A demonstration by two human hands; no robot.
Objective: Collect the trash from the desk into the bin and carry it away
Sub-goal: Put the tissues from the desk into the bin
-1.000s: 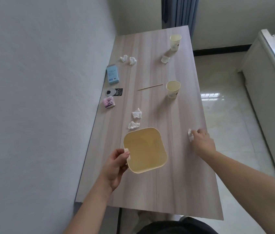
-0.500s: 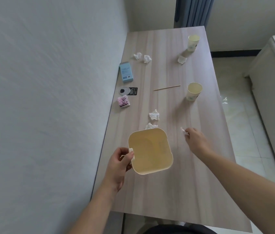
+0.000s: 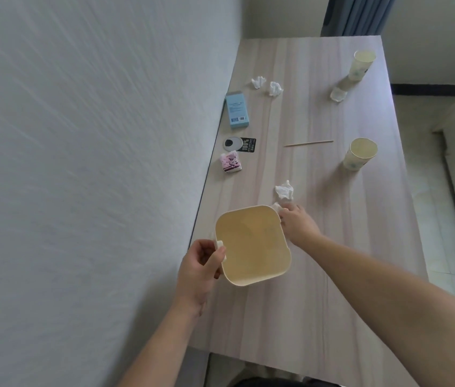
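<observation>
Desk [image 3: 318, 303] with cups [image 3: 359, 153], tissues [image 3: 285, 190]

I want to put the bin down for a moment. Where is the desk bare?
Bare wood lies on the desk's near end, between the cream square plastic bin and the near edge, under the right forearm. Another patch lies between the thin wooden stick and the far edge. It is crowded along the wall side, by the blue box and pink packet.

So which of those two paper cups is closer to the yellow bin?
The nearer paper cup, standing just right of the wooden stick. The other cup stands at the desk's far end, much farther from the bin.
</observation>
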